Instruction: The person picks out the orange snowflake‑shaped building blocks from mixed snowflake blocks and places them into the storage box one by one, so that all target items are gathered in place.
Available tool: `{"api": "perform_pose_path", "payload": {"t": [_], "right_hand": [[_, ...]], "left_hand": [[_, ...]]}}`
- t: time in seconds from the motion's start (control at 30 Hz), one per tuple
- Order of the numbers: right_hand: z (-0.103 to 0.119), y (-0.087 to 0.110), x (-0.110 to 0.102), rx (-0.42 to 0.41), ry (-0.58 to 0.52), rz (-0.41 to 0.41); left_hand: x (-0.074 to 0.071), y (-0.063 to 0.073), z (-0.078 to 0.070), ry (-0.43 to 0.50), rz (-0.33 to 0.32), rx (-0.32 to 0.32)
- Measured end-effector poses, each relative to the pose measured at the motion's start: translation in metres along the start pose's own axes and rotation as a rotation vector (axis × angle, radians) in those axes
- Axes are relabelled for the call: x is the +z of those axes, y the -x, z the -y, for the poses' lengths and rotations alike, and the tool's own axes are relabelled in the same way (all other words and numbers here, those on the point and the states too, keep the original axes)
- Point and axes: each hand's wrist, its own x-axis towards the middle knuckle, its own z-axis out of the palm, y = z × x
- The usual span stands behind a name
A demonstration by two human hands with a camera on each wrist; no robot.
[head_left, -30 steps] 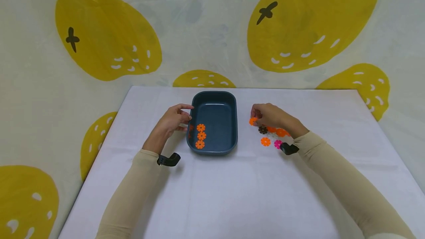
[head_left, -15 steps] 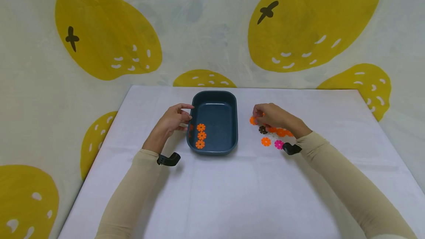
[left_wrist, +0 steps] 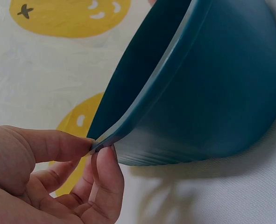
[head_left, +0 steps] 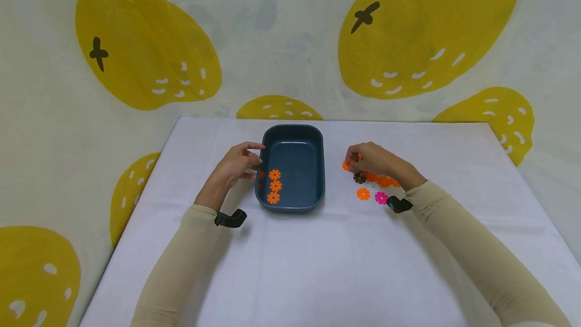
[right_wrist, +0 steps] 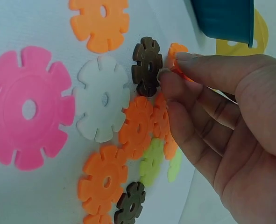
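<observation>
Okay, my left hand pinches the left long side of the blue tray, thumb against fingers at the rim. Tray sits upright on the white table in front of me, long axis running near to far, one short end facing me. Three orange discs lie inside, lined up along that same axis in the near left part. Right of the tray, my right hand pinches another orange disc, round, partly hidden, exact tilt unclear. Brown disc just beside my fingertips; white disc and pink disc lie flat nearby.
</observation>
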Motion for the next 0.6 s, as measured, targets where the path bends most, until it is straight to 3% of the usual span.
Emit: {"api": "perform_pose_path", "payload": {"t": [0.6], "right_hand": [[-0.004,-0.0019,-0.0007,-0.029,0.001,0.008]], "left_hand": [[0.0,0.001,-0.0011,-0.012,-0.005,-0.004]]}}
